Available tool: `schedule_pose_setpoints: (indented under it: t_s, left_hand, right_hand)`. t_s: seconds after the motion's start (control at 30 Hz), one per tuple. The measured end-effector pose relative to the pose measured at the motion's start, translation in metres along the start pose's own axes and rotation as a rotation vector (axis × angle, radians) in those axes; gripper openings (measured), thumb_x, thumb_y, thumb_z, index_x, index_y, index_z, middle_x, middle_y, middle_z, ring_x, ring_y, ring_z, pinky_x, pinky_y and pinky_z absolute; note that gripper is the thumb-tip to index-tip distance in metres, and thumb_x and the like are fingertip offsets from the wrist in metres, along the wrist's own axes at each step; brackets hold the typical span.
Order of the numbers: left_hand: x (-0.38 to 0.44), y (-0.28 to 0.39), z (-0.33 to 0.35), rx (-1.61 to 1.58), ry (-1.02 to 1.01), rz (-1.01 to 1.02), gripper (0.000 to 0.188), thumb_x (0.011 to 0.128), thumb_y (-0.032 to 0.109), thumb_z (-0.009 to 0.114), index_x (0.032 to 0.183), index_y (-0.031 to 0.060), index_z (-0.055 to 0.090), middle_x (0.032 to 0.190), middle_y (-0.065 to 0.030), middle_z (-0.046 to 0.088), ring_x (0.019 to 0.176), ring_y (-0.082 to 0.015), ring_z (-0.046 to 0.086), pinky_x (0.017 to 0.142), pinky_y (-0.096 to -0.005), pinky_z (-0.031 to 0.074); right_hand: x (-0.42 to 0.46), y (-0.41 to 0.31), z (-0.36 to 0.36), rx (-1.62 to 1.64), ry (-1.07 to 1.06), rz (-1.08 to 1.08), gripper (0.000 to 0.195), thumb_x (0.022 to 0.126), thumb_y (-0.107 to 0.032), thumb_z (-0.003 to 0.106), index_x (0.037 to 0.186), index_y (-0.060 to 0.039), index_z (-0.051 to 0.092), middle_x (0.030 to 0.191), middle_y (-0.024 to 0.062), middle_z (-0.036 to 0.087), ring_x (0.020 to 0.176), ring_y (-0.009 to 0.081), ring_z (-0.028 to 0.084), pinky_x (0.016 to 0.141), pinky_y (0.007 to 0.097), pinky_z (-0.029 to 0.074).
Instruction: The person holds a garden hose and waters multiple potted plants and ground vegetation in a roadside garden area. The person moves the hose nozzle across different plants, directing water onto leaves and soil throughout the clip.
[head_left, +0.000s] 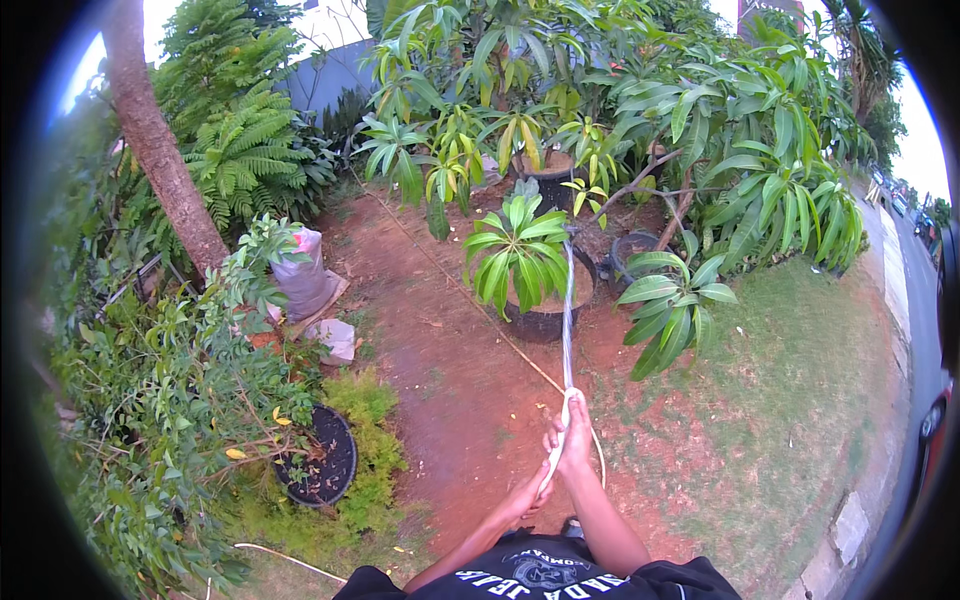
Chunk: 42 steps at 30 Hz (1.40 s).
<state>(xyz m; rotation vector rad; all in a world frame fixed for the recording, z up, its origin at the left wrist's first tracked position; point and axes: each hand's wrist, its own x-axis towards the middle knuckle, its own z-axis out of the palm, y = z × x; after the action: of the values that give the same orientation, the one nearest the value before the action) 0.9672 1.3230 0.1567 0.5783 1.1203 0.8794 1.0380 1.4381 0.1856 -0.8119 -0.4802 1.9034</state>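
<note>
My right hand (574, 431) grips a pale garden hose (557, 454) near its open end, the thumb at the mouth. Just below and to the left, my left hand (531, 493) is closed round the same hose. A stream of water (568, 322) leaves the hose and runs away from me towards the potted plants. Under it stands a black plant pot (544, 322) with light brown soil, partly covered by a cluster of long green leaves (517, 255). The hose loops beside my right forearm and stretches back across the red soil.
Leafy branches with another black pot (553, 191) stand ahead. At left are a tree trunk (165, 157), a filled sack (300, 281), a pale stone block (332, 341) and a shrub in a black pot (349, 457). A kerb (892, 277) and road (926, 322) run along the right.
</note>
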Motion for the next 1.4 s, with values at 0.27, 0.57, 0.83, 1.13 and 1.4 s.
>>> schedule_pose_setpoints:
  t_s: [0.27, 0.57, 0.83, 1.13, 1.4]
  left_hand:
    - [0.014, -0.004, 0.004, 0.011, -0.078, -0.053, 0.057, 0.089, 0.065, 0.029, 0.064, 0.0144, 0.037, 0.046, 0.0073, 0.025, 0.034, -0.0058, 0.018, 0.033, -0.0229, 0.014]
    - [0.038, -0.035, 0.001, -0.105, -0.020, -0.104, 0.056, 0.088, 0.066, 0.030, 0.064, 0.0157, 0.037, 0.046, 0.0082, 0.023, 0.035, -0.0052, 0.017, 0.033, -0.0228, 0.011]
    - [0.034, -0.036, 0.006, -0.105, 0.005, -0.116, 0.056, 0.088, 0.067, 0.031, 0.066, 0.0159, 0.037, 0.047, 0.0086, 0.022, 0.035, -0.0046, 0.016, 0.034, -0.0222, 0.010]
    - [0.045, -0.049, 0.014, -0.107, 0.011, -0.121, 0.055, 0.088, 0.066, 0.030, 0.066, 0.0159, 0.037, 0.047, 0.0091, 0.022, 0.035, -0.0042, 0.016, 0.034, -0.0222, 0.010]
    - [0.030, -0.036, 0.025, -0.125, 0.030, -0.116, 0.055, 0.089, 0.065, 0.029, 0.066, 0.0159, 0.037, 0.046, 0.0091, 0.021, 0.034, -0.0042, 0.015, 0.033, -0.0218, 0.010]
  right_hand:
    - [0.010, 0.001, -0.028, 0.100, 0.110, -0.027, 0.024, 0.093, -0.036, 0.048, 0.113, -0.0257, 0.041, 0.054, -0.0026, 0.036, 0.034, 0.0106, 0.034, 0.030, 0.0260, 0.031]
    - [0.032, 0.022, -0.060, 0.051, 0.093, 0.114, 0.021, 0.092, -0.037, 0.048, 0.110, -0.0266, 0.043, 0.056, -0.0028, 0.037, 0.036, 0.0120, 0.035, 0.032, 0.0279, 0.031]
    - [0.039, 0.028, -0.071, 0.093, 0.185, 0.107, 0.020, 0.093, -0.037, 0.047, 0.111, -0.0284, 0.044, 0.056, -0.0022, 0.038, 0.036, 0.0123, 0.035, 0.032, 0.0279, 0.031]
    - [0.037, 0.021, -0.083, 0.075, 0.116, 0.159, 0.021, 0.092, -0.038, 0.048, 0.110, -0.0283, 0.043, 0.056, -0.0024, 0.036, 0.037, 0.0126, 0.035, 0.033, 0.0288, 0.031]
    - [0.038, 0.021, -0.083, 0.104, 0.098, 0.247, 0.014, 0.093, -0.037, 0.047, 0.102, -0.0276, 0.044, 0.054, -0.0021, 0.036, 0.034, 0.0130, 0.034, 0.031, 0.0293, 0.032]
